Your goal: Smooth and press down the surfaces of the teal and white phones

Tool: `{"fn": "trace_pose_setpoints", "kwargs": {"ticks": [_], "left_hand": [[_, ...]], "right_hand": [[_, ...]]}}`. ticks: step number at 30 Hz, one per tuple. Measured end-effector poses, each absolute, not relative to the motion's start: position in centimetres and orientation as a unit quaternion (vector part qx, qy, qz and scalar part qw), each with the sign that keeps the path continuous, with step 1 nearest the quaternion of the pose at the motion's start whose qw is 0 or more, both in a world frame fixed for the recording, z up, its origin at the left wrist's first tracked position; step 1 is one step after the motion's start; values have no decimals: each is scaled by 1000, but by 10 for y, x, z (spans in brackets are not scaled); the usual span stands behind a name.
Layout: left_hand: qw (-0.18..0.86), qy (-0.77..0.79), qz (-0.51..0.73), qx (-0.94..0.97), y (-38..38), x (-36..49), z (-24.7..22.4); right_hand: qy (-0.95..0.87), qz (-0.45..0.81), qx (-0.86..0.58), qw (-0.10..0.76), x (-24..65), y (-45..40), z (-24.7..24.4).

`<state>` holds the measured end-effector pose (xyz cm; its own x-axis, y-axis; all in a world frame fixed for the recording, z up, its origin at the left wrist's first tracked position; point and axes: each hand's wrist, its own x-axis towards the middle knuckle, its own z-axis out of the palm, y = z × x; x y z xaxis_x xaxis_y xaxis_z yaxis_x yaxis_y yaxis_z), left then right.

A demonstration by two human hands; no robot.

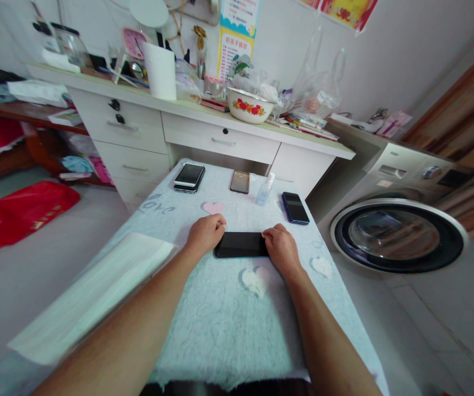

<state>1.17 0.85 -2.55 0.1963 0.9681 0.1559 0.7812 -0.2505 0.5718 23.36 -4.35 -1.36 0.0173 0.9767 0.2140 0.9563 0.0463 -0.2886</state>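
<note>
A black phone [241,245] lies sideways, screen up, on the cloth-covered table [228,324]. My left hand [206,234] is closed round its left end, and my right hand [280,246] grips the right end with curled fingers. Beyond the hands stand a small clear spray bottle [263,191] and, to its left, a flat brownish phone or case [240,181]. Another dark phone [295,208] rests at the right edge. Stacked phones [189,176] are at the far left corner.
A folded pale cloth or paper sheet [100,291] lies along the table's left side, under my left forearm. Behind the table is a white desk [220,135] bearing a flowered bowl [250,105] and a paper roll [160,72]. A washing machine [385,187] stands at the right.
</note>
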Motion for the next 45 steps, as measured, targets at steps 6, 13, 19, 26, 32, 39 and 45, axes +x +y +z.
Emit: {"fn": "trace_pose_setpoints", "kwargs": {"ticks": [6,13,19,26,32,39,45], "left_hand": [[189,583,250,750,9,12,-27],[189,579,254,751,9,12,-27],[186,579,252,753,10,11,-28],[187,581,250,751,11,12,-29],[189,577,259,751,11,12,-30],[194,575,260,751,9,11,-27],[194,574,263,751,10,11,-28]], "right_hand": [[-685,18,-705,182,235,-43,-12],[-697,19,-697,168,229,-45,-12],[-735,26,-658,163,218,-48,-11],[-783,53,-600,152,209,-54,-6],[-778,50,-604,165,211,-53,-8],[-708,14,-686,169,226,-45,-11],[-660,-2,-732,167,234,-43,-10]]}}
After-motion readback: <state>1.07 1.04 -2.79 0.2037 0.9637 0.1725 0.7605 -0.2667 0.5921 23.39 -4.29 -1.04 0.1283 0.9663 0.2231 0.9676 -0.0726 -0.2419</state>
